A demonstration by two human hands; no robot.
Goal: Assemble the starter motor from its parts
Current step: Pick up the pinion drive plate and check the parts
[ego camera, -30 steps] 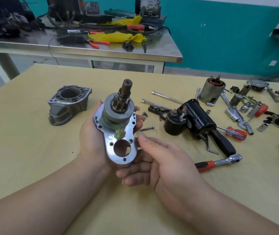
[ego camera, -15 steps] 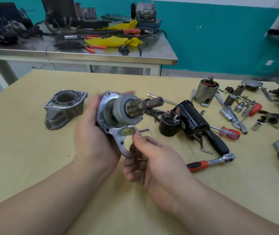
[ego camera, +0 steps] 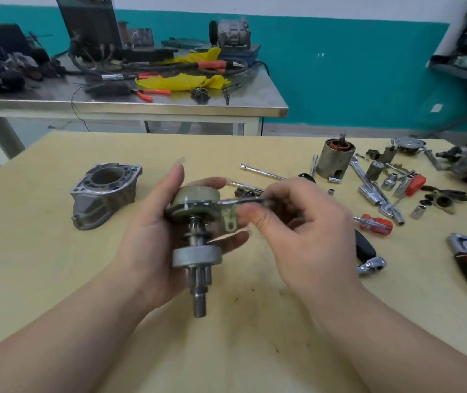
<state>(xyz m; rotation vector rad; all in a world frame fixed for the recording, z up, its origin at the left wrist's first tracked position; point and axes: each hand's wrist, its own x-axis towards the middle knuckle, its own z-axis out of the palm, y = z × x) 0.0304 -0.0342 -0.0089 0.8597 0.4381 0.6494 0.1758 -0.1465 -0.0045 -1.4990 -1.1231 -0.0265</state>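
Left hand: cradles drive assembly, fingers loosely wrapped.
Right hand: pinches its plate end.
Change: shaft now points toward the person, formerly sideways.

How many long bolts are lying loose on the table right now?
3: one long bolt beyond the right hand, a second partly hidden behind that hand, a third left of the motor housing. More may be hidden.
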